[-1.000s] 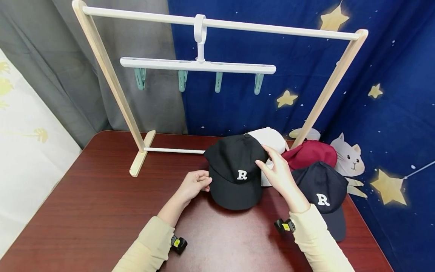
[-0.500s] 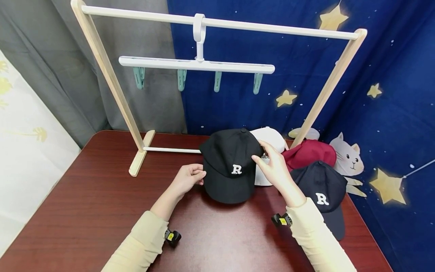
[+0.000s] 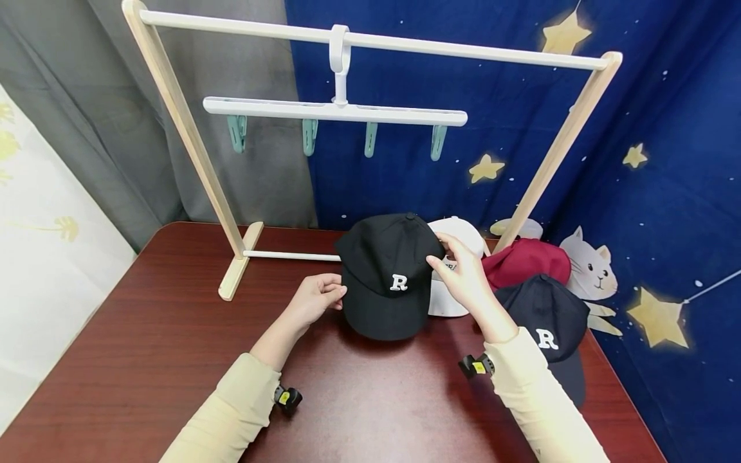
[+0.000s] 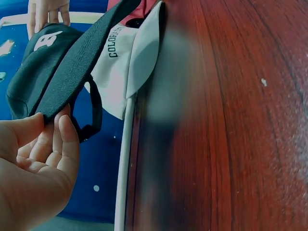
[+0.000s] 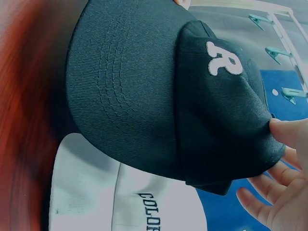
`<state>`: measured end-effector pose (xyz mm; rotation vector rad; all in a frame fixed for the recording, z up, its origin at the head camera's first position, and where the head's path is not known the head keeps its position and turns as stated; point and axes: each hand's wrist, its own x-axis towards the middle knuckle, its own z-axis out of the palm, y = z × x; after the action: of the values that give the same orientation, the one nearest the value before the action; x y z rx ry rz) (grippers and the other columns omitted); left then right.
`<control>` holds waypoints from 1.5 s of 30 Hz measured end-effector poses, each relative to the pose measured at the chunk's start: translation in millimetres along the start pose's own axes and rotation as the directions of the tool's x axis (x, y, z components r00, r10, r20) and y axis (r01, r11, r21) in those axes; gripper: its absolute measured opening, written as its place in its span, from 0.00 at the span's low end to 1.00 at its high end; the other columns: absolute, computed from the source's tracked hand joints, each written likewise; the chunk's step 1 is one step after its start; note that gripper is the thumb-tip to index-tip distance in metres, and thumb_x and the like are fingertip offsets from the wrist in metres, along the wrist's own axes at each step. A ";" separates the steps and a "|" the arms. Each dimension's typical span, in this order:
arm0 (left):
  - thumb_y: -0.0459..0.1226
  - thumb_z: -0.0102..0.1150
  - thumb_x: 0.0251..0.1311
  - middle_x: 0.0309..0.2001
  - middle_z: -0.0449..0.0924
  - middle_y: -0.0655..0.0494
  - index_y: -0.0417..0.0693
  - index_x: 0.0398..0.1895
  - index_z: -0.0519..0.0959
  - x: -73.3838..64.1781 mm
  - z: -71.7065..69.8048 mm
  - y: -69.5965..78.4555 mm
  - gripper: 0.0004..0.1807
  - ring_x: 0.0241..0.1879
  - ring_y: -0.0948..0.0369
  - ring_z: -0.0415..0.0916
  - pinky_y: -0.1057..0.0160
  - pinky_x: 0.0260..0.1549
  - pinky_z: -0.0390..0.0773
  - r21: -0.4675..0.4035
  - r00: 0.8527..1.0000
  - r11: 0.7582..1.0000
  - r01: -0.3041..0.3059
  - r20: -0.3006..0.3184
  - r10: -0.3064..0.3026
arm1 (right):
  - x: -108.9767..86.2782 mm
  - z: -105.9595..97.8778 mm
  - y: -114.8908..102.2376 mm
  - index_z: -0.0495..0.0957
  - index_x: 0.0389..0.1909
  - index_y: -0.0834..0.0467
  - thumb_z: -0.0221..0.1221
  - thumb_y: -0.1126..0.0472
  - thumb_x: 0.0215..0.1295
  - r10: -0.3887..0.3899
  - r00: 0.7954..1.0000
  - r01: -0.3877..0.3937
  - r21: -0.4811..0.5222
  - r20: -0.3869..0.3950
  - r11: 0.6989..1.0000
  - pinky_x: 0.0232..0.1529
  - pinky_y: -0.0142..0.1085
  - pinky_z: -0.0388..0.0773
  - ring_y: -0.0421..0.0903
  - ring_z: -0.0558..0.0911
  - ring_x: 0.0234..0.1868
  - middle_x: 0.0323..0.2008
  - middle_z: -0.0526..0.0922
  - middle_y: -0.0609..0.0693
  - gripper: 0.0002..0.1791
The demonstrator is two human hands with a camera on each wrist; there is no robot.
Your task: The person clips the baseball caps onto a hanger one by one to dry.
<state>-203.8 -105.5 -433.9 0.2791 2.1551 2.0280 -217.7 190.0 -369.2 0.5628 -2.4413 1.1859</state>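
Both hands hold a black baseball cap (image 3: 384,312) with a white letter R, lifted off the table. My left hand (image 3: 315,299) pinches the edge of its brim between thumb and fingers, as the left wrist view shows on the brim (image 4: 79,70). On the other side, the right hand (image 3: 467,276) grips the crown (image 5: 221,120), thumb on the outside and fingers behind. A white cap (image 3: 454,228) with dark lettering lies behind, partly covered. Above hangs a white hanger (image 3: 336,110) with several green clips (image 3: 309,137).
A wooden rack (image 3: 191,138) with a white top rail (image 3: 463,50) carries the hanger. At the right lie a maroon cap (image 3: 527,260) and a dark navy cap (image 3: 544,315) with an R. Blue star-patterned cloth (image 3: 393,186) covers the back; the table (image 3: 145,360) is reddish brown.
Both hands have carried the black cap left and a little toward the rack. More of the white cap shows now. The hanger and the other caps have stayed in place.
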 end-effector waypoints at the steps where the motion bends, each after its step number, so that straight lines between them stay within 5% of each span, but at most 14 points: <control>1: 0.24 0.53 0.63 0.33 0.83 0.47 0.24 0.48 0.73 0.3 -0.1 0.4 0.12 0.24 0.62 0.75 0.67 0.28 0.79 0.000 1.000 1.000 0.002 -0.003 -0.002 | 0.8 -0.2 -0.3 0.73 0.58 0.65 0.63 0.66 0.62 0.002 1.000 -0.002 0.001 0.004 1.000 0.50 0.48 0.74 0.54 0.77 0.44 0.48 0.79 0.60 0.23; 28: 0.24 0.53 0.63 0.35 0.82 0.46 0.23 0.49 0.73 1.0 -19.3 9.1 0.13 0.24 0.64 0.76 0.68 0.29 0.79 0.023 0.998 0.999 -0.028 -0.053 0.029 | 25.1 8.3 -17.5 0.75 0.55 0.64 0.63 0.67 0.62 -0.023 1.000 0.023 0.048 0.014 0.999 0.46 0.47 0.74 0.52 0.77 0.41 0.41 0.80 0.59 0.20; 45: 0.25 0.54 0.63 0.34 0.83 0.50 0.23 0.50 0.73 -1.3 -45.3 11.5 0.14 0.25 0.65 0.76 0.68 0.30 0.80 0.045 0.993 0.997 -0.058 -0.095 0.063 | 40.7 20.7 -36.2 0.77 0.54 0.61 0.61 0.63 0.65 0.007 0.999 -0.010 0.075 0.032 0.997 0.49 0.43 0.74 0.49 0.78 0.41 0.38 0.80 0.54 0.17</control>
<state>-213.6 -149.0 -419.6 0.2602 2.2761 2.0705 -237.4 145.0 -337.7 0.5978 -2.4358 1.2866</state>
